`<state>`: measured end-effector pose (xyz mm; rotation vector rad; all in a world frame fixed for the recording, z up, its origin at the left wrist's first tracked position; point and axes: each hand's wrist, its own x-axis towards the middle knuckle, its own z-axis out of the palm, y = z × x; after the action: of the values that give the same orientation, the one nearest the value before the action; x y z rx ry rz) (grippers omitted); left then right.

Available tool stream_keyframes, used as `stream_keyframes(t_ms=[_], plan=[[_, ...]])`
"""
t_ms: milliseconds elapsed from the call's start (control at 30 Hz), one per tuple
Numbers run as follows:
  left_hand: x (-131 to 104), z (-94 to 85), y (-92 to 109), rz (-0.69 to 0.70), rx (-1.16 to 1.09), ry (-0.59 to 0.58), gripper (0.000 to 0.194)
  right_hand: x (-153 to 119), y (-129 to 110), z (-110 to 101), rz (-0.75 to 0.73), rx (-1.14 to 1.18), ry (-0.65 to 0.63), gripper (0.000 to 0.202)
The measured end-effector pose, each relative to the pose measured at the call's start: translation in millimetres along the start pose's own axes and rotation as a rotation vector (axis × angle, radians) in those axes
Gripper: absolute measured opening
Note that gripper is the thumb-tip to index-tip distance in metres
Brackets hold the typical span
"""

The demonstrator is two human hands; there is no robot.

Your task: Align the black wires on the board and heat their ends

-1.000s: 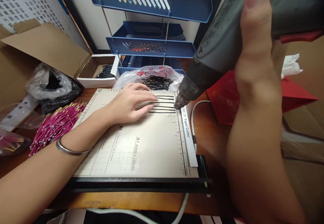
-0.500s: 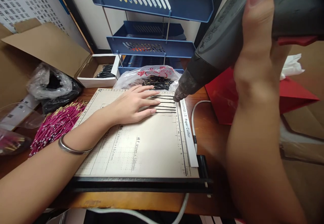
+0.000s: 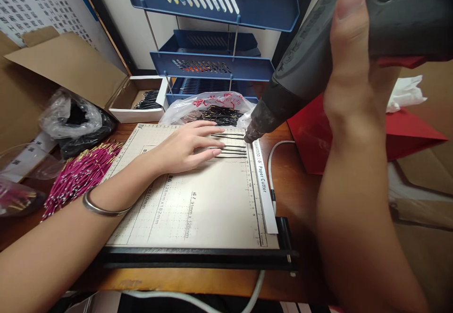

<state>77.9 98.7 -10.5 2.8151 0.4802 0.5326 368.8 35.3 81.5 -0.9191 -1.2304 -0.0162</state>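
Left hand (image 3: pixel 184 148): fingers spread apart, laid across thin black strands (image 3: pixel 233 146) on the gridded paper cutter (image 3: pixel 219 209). Right hand (image 3: pixel 348 79): fingers clamped around a dark heat gun (image 3: pixel 300 67), its nozzle (image 3: pixel 255 126) close by the strands' right ends. Beyond, a plastic bag (image 3: pixel 180 107) holds dark pieces; magenta strands (image 3: pixel 81 173) lie leftward on the counter (image 3: pixel 297 185).

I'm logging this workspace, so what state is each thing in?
Left hand: fingers spread over the black cords
Right hand: closed around the heat gun
Heat gun: nozzle angled down toward cord ends; on or off unclear
Black cords: laid side by side
Paper cutter: flat beneath the cords
White box: open, black strands inside
Printed plastic bag: open, dark pieces inside
Pink cords: piled loose
Blue rack: upright
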Motion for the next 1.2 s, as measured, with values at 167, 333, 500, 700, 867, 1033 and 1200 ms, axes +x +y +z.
stream_keyframes(t_ms=[167, 333, 500, 700, 867, 1033, 1200], plan=[[1, 3.2, 1, -0.091, 0.021, -0.043, 0.055, 1, -1, 1, -0.001, 0.02, 0.045, 0.046], [2, 1.3, 5, -0.108, 0.057, -0.118, 0.057, -7, -7, 3, 0.107, 0.014, 0.066, 0.054], [2, -0.1, 6, -0.102, 0.037, -0.117, 0.05, -6, -7, 1, 0.113, -0.02, 0.044, 0.061], [2, -1.3, 8, -0.07, -0.006, -0.032, 0.042, -4, -7, -2, 0.118, -0.064, 0.03, 0.06], [2, -0.3, 8, -0.068, -0.016, 0.052, 0.039, -1, -3, -1, 0.035, -0.04, 0.004, 0.05], [1, 1.1, 5, -0.092, -0.021, 0.013, 0.042, -5, -8, 3, 0.042, -0.051, -0.041, 0.042], [1, 0.7, 5, -0.124, -0.012, -0.053, 0.045, -5, -9, 4, 0.027, -0.011, -0.004, 0.038]])
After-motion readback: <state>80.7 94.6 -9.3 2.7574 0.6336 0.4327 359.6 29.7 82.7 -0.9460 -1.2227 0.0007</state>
